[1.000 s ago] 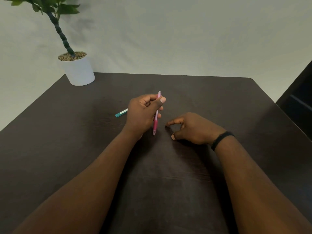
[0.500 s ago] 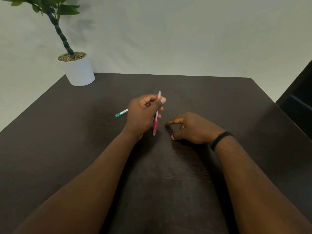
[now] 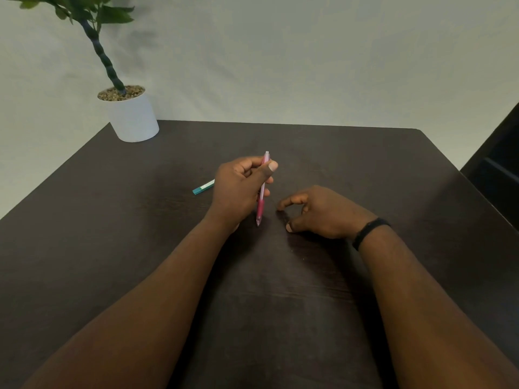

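My left hand [image 3: 238,189] grips a pink pen [image 3: 261,204] near the middle of the dark table [image 3: 280,290]. The pen stands almost upright, tip down just above the tabletop, and my thumb lies against its upper end. My right hand [image 3: 320,211] rests on the table just right of the pen's tip, fingers loosely curled and holding nothing. A black band sits on my right wrist. Behind my left hand a teal and white pen [image 3: 202,187] lies flat on the table, partly hidden by the hand.
A white pot [image 3: 133,119] with a green plant stands at the table's far left corner. A dark piece of furniture [image 3: 497,169] sits beyond the right edge. A pale wall runs behind the table.
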